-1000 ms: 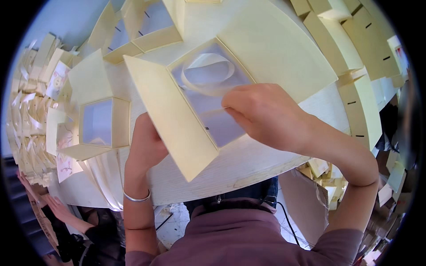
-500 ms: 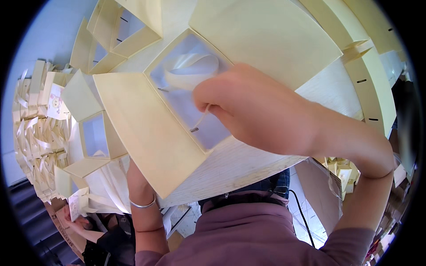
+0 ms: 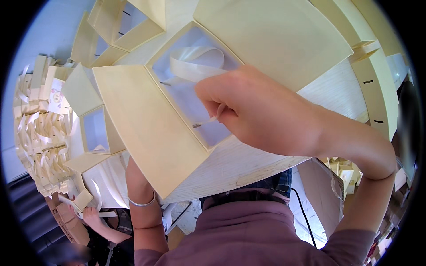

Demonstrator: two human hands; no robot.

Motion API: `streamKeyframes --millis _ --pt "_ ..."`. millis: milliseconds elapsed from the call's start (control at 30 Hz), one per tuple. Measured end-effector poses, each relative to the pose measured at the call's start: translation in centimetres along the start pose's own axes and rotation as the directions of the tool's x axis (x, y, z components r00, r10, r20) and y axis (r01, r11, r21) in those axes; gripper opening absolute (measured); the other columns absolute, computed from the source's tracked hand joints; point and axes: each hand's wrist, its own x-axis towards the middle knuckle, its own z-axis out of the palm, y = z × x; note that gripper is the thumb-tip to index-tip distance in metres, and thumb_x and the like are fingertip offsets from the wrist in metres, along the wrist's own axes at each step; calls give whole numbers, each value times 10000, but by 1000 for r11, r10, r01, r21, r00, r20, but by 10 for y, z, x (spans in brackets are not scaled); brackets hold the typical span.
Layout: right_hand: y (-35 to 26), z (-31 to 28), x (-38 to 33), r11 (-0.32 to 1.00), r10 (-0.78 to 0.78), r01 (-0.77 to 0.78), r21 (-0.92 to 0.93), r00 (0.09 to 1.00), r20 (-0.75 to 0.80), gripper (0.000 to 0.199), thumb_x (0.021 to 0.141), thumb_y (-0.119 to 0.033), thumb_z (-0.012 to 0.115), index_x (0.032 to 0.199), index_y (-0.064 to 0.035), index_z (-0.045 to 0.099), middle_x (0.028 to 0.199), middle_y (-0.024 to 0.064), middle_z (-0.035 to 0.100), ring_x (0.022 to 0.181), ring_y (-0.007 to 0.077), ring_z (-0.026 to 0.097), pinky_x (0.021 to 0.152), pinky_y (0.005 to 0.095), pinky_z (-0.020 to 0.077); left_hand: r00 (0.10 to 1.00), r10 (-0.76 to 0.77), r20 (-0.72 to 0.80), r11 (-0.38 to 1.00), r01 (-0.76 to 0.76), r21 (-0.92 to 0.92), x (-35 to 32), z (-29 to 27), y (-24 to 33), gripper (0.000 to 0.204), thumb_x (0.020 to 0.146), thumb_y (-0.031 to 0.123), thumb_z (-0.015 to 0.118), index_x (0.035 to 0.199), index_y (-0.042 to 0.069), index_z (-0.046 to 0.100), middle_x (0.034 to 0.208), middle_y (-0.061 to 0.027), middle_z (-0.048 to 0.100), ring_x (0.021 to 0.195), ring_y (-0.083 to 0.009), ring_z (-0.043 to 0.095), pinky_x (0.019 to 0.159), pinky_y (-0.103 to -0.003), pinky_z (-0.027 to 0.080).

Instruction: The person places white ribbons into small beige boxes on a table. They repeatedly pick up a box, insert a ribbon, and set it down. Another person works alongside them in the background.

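An open cream cardboard box point(image 3: 148, 128) with a pale inside lies tilted on the table, its two panels spread apart. A white satin ribbon point(image 3: 197, 65) loops inside it, and a narrow length runs from a small slot point(image 3: 196, 126) in the box's side up into my right hand point(image 3: 262, 111). That hand is closed, pinching the ribbon between thumb and fingers above the box. My left hand point(image 3: 137, 177), with a silver bangle at the wrist, reaches under the near panel. Its fingers are hidden behind the cardboard.
More open cream boxes point(image 3: 97, 131) stand to the left and far left. Piles of ribboned boxes point(image 3: 44, 128) fill the left side. A slotted cream box point(image 3: 370, 80) stands at the right. Lower left, a co-worker's hand point(image 3: 92, 216) handles a small box and ribbon.
My right hand has shifted slightly right, drawing the ribbon from the slot more sideways. The box has turned a little. The co-worker's hands and small box have moved.
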Motion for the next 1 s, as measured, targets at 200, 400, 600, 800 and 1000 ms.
streamKeyframes --millis 200,400,600,800,1000 --pt "-1 4 -6 997 80 -79 23 997 -13 50 711 31 470 679 11 438 585 169 458 549 326 426 510 359 356 1000 19 6 1000 -19 23 -2 -2 3 282 683 122 666 917 -5 571 901 -116 608 763 -211 577 707 -317 453" --pt "-3 5 4 990 136 -138 22 988 73 72 697 35 454 654 26 396 584 200 424 545 342 378 508 371 337 1000 14 1 999 -14 48 -2 -3 8 278 684 123 663 912 -5 571 913 -121 605 773 -213 574 714 -318 450" --pt "-2 9 11 990 108 -116 80 989 104 76 685 49 459 657 40 389 578 189 427 546 341 402 514 378 343 1000 14 9 996 -15 91 -2 6 9 273 685 125 660 908 -6 571 925 -125 603 783 -215 572 722 -319 448" --pt "-10 20 5 935 -265 200 -293 943 -203 146 671 -61 619 777 -4 535 759 144 541 638 297 505 602 317 428 990 -112 -82 993 108 -49 0 -7 12 233 692 122 644 874 1 565 927 -128 598 763 -209 559 714 -311 440" --pt "-5 19 -23 552 -510 477 -684 842 176 338 657 -332 681 726 -40 523 662 65 454 583 193 456 559 281 378 928 -335 -165 564 58 -824 -20 -28 6 164 732 159 538 662 77 415 612 -37 501 504 -126 404 542 -230 380"
